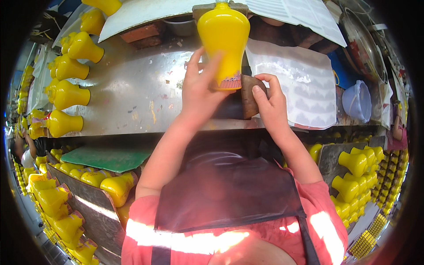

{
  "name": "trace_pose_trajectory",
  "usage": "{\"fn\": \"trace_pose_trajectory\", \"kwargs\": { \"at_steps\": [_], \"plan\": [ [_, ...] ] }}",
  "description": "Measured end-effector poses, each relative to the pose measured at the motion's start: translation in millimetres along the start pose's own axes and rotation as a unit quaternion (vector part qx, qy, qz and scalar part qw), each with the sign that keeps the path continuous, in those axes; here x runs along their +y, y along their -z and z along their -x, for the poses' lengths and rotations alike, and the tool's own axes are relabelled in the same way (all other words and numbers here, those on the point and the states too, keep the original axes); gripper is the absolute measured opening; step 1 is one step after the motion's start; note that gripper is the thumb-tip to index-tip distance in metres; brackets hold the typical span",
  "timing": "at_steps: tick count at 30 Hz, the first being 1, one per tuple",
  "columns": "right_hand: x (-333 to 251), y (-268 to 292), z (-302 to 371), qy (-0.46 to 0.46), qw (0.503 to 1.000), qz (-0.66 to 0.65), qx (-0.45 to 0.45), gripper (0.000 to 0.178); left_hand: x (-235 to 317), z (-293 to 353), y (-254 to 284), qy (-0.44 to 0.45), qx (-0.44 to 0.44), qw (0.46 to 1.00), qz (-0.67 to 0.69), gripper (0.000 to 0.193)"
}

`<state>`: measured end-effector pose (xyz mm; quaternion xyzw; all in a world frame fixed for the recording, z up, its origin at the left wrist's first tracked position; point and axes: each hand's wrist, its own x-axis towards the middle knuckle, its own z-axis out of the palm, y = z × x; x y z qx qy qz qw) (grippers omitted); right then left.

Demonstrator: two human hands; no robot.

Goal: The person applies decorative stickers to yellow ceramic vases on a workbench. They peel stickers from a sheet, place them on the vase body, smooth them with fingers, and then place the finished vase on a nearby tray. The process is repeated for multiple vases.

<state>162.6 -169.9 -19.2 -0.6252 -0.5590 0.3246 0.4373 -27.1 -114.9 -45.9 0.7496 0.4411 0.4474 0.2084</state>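
A glossy yellow vase (224, 39) stands out from a holder (198, 11) at the top of the view, its rim end toward me. A pink and purple patterned band (231, 82) runs along that end. My left hand (201, 88) is closed on the vase's lower left side, its fingers somewhat blurred across the surface. In my right hand (270, 99) is a flat brown block (252, 95), gripped between thumb and fingers. The block's left edge is right up against the patterned end; whether it touches I cannot tell.
Several yellow vases (68, 95) lie along the paint-flecked metal table's (132, 88) left edge. A white sheet with faint rows of marks (291, 84) covers its right part. A pale blue bucket (357, 101) stands at far right. Boards of yellow vases (353, 163) flank me.
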Motion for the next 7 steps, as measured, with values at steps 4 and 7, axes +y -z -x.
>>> {"fn": "trace_pose_trajectory", "kwargs": {
  "at_steps": [4, 7],
  "plan": [
    [-5.1, 4.1, 5.2, 0.054, 0.998, 0.000, -0.025, 0.027, -3.6, 4.7, -0.3, 0.040, -0.028, 0.998, 0.030, 0.096],
    [-19.6, 4.9, 2.7, 0.127, 0.980, 0.129, -0.084, 0.030, 3.7, 5.0, -3.7, 0.037, -0.027, 0.997, -0.056, 0.106]
  ]
}}
